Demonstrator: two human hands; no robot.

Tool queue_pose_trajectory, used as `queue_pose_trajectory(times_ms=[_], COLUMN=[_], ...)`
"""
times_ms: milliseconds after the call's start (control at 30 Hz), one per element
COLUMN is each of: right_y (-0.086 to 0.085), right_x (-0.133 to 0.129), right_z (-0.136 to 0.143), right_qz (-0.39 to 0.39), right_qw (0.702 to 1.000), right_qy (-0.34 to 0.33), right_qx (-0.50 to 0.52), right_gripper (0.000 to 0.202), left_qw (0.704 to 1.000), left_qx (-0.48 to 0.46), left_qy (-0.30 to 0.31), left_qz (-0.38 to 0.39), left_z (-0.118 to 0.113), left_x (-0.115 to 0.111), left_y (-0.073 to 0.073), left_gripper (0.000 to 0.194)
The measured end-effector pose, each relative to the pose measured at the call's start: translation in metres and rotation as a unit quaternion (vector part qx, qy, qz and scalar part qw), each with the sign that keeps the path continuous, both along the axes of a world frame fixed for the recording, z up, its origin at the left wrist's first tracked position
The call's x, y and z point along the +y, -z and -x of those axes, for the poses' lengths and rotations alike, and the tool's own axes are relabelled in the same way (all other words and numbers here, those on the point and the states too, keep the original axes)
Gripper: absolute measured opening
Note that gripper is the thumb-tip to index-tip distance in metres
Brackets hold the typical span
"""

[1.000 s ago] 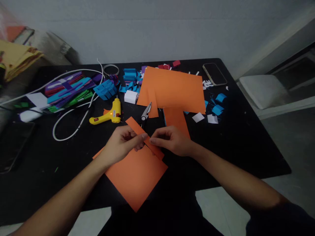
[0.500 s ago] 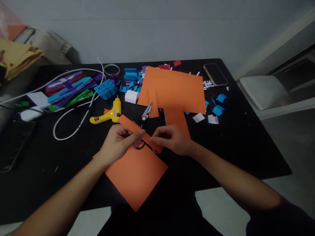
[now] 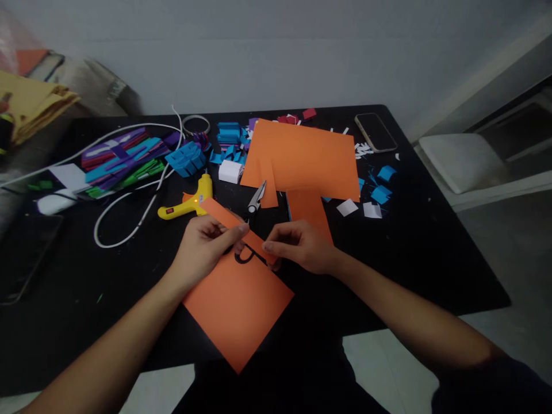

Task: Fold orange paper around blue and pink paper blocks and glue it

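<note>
My left hand (image 3: pixel 211 241) pinches the middle of an orange paper strip (image 3: pixel 222 214), thumb on top. At the strip's lower right end, my right hand (image 3: pixel 299 246) grips it between thumb and fingers. Beneath both hands lie scissors (image 3: pixel 254 206) with black handles, blades pointing away; the strip covers part of them. A larger orange paper sheet (image 3: pixel 239 313) rests under the scissors' handle at the table's front. Just beyond my right hand is a folded or stacked orange paper piece (image 3: pixel 308 210). Another orange strip (image 3: pixel 268 183) lies by the blade tips.
A yellow glue gun (image 3: pixel 190 204) with a lit orange light lies left of my hands, near a looping white cable (image 3: pixel 97 230). Bundled coloured strips (image 3: pixel 125 155), a big orange sheet (image 3: pixel 306 158), blue folded pieces (image 3: pixel 187 158) and a phone (image 3: pixel 375 132) occupy the back.
The strip's far left end has shifted slightly left and down, with my left hand moving a little left. More of the scissors' handle shows. My right hand is nearly still.
</note>
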State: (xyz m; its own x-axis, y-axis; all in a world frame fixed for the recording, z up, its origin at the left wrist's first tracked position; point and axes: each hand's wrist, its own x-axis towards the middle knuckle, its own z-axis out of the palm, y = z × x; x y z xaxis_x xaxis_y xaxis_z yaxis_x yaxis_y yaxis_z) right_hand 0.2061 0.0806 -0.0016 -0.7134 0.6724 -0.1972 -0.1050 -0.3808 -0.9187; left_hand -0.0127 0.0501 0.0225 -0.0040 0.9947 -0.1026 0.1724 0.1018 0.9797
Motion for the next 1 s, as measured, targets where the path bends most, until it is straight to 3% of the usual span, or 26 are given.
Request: queue_pose_trajectory(times_ms=[300, 533, 767, 1000], right_y=[-0.004, -0.004, -0.001, 0.001], right_x=[0.001, 0.001, -0.003, -0.002], right_z=[0.0, -0.001, 0.001, 0.002], right_qz=[0.001, -0.008, -0.048, -0.142], right_qw=[1.0, 1.0, 0.998, 0.986], right_qy=[-0.001, -0.005, 0.011, 0.037], right_qx=[-0.012, -0.017, -0.045, -0.074], right_gripper=[0.033, 0.034, 0.027, 0.016], left_qw=[0.997, 0.992, 0.997, 0.996], left_qx=[-0.026, -0.061, -0.073, -0.052], left_qy=[-0.06, -0.094, -0.029, 0.069], left_qz=[-0.03, -0.051, -0.011, 0.035], left_z=[0.013, 0.024, 0.011, -0.013], left_x=[0.008, 0.013, 0.006, -0.005], left_y=[-0.002, 0.002, 0.007, 0.005], left_gripper=[0.025, 0.016, 0.02, 0.023])
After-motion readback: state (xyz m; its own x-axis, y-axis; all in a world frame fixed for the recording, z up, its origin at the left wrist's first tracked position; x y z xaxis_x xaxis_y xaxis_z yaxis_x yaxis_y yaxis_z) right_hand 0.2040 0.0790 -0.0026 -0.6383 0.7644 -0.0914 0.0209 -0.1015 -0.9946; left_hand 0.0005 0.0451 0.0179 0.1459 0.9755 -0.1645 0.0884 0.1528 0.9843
